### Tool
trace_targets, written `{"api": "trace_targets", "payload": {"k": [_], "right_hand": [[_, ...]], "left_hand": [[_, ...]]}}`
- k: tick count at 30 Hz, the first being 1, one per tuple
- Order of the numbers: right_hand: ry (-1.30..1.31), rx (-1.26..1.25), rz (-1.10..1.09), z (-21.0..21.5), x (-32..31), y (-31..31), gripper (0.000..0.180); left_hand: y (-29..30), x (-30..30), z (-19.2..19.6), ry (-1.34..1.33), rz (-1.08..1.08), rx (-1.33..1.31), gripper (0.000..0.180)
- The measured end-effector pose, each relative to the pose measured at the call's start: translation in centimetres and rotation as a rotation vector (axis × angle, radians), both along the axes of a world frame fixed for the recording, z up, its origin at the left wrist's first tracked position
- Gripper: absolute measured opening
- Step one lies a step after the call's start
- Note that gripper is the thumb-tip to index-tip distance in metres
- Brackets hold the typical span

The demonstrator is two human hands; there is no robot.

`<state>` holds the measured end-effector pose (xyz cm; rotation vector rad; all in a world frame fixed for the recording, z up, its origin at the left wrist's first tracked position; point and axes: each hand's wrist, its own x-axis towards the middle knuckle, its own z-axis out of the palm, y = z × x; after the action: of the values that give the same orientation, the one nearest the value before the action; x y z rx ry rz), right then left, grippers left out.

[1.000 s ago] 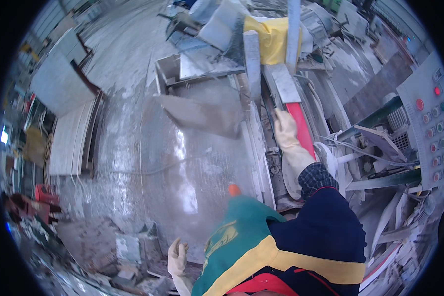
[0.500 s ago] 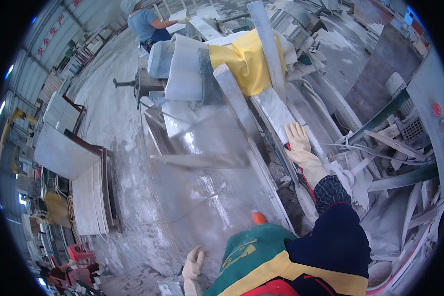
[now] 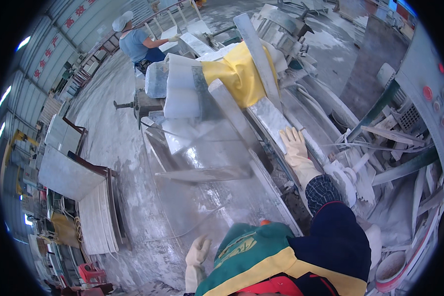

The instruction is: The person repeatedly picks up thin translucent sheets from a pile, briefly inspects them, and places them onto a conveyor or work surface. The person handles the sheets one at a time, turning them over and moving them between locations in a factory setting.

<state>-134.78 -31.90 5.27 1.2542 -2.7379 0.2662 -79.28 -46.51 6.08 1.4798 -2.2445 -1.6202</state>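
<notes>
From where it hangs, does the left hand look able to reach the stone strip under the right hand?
Probably not as things stand: the left hand hangs low by the apron, while the stone strip lies far across the wet table, under the right hand.

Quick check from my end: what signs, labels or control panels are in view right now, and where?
Red characters on the corrugated wall, upper left: a slanting row, red on pale grey.
Grey control panel, far right: flat metal face with round red buttons.
No packages or screens visible.
</notes>
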Motion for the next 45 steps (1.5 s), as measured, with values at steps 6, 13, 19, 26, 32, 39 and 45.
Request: {"api": "trace_targets", "payload": {"k": [6,13,19,26,32,39,45], "right_hand": [[0.017,-0.009,-0.004,0.6,0.4,0.6,0.074],[0.046,0.163,-0.014,1.7,0.8,0.5,0.088],[0.183,0.221,-0.029,-1.1,1.1,0.8,0.072],[0.104,0.145,0.007,-0.6,1.1,1.4,0.060],[-0.262,-0.347,0.214,13.1,0.0,1.7,0.043],[0.011,-0.266,0.630,21.3,11.9,1.2,0.033],[0.118,-0.542,0.991,16.6,21.3,-0.1,0.042]], "left_hand": [[0.4,0.2,0.2,0.002,0.008,0.134,0.046],[-0.7,1.6,-2.0,-0.061,-0.150,-0.066,0.042],[-1.2,2.0,-2.0,0.009,-0.268,-0.115,0.042],[0.4,3.1,-1.0,0.016,-0.053,-0.010,0.043],[1.4,-3.3,3.9,0.282,0.075,0.173,0.039],[3.3,-22.6,11.7,0.877,0.326,0.928,0.066],[2.0,-23.7,9.5,0.970,0.580,0.743,0.054]]}}
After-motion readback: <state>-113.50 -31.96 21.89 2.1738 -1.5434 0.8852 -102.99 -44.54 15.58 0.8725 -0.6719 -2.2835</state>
